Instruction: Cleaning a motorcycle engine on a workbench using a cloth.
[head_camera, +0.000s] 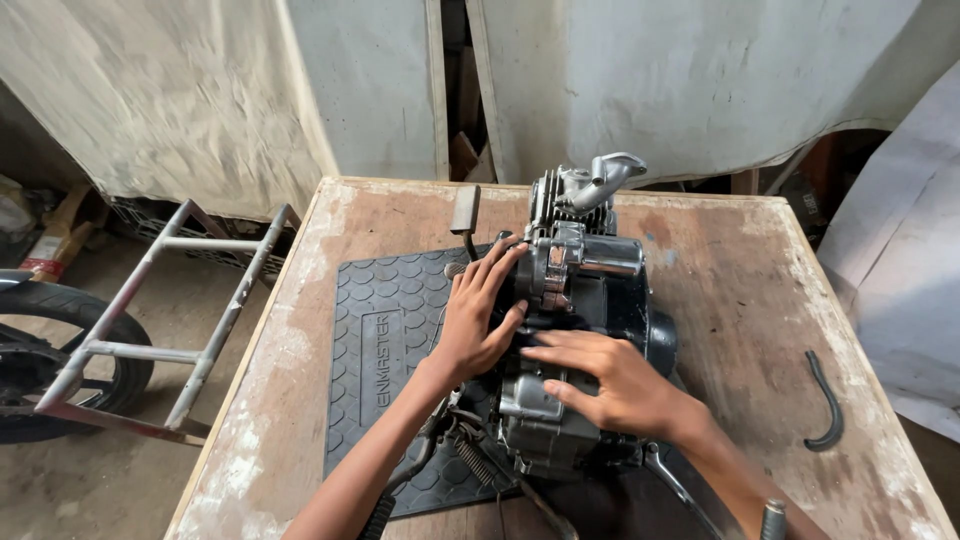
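A black and silver motorcycle engine lies on a dark rubber mat on a worn wooden table. My left hand presses flat against the engine's left side, fingers spread over the cover. Laid across the top of the casing toward the near end is my right hand, fingers extended and pointing left. Neither hand holds a tool. A kick lever and spring stick out at the engine's near side.
A curved black rubber hose lies on the table at the right. To the left of the table stand a grey metal frame and a motorcycle tyre. Pale sheets hang behind the table.
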